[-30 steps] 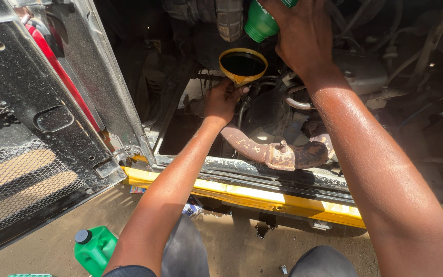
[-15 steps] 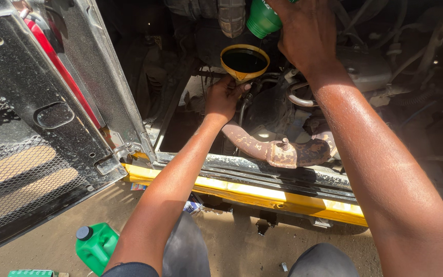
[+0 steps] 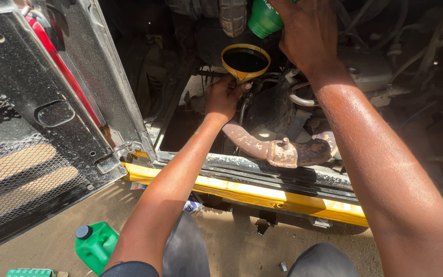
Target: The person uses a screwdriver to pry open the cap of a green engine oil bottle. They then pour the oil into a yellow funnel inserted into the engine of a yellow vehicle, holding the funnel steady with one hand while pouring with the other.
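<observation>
- Your right hand (image 3: 303,31) holds a green bottle (image 3: 263,19) tight, tipped over the yellow funnel (image 3: 245,61).
- Your left hand (image 3: 224,97) wraps around the funnel's neck from below.
- The funnel is full of dark oil.
- Pipes and a rusty part (image 3: 288,151) crowd close around it.
- A yellow edge (image 3: 262,194) runs under your arms.
- A green jug (image 3: 96,245) with a black cap sits on the dirt, bottom left.

Outdoor repair yard, engine bay (image 3: 303,118), dirt ground (image 3: 232,241)
</observation>
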